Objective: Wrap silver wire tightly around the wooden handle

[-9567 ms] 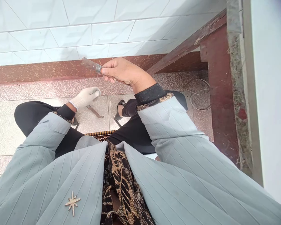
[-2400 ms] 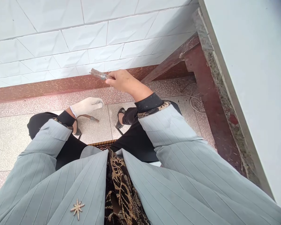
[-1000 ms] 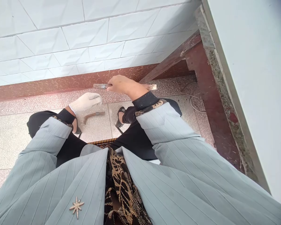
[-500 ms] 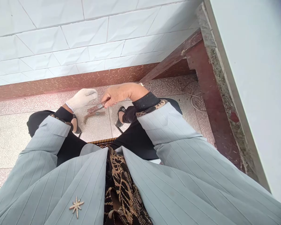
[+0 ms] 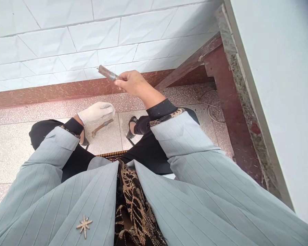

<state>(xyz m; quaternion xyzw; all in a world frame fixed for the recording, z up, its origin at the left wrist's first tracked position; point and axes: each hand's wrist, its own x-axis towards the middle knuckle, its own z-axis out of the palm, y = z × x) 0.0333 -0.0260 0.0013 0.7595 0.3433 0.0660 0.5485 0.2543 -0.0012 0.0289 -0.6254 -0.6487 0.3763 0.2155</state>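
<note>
My bare right hand (image 5: 132, 82) is raised in front of the wall, closed in a pinch on a short brown stick (image 5: 106, 72) wound with silvery thread. A thin thread (image 5: 112, 91) runs down from the stick toward my left hand. My left hand (image 5: 96, 111), in a white glove, is lower, above my left knee, with its fingers curled shut. What it grips is hidden. Just below it a brown, bent, hook-like piece (image 5: 102, 125) shows over the floor tiles. I cannot tell whether it hangs or lies there.
I am seated facing a white tiled wall (image 5: 66, 37) with a red-brown skirting (image 5: 53, 90). A dark wooden door frame (image 5: 192, 61) and a white wall stand to the right. A loop of wire (image 5: 214, 106) lies on the floor. My black shoe (image 5: 131, 128) rests beside the bent piece.
My right hand has lifted the wound stick from down beside the gloved hand to up in front of the wall. The bent piece below has turned. The gloved hand has barely shifted.
</note>
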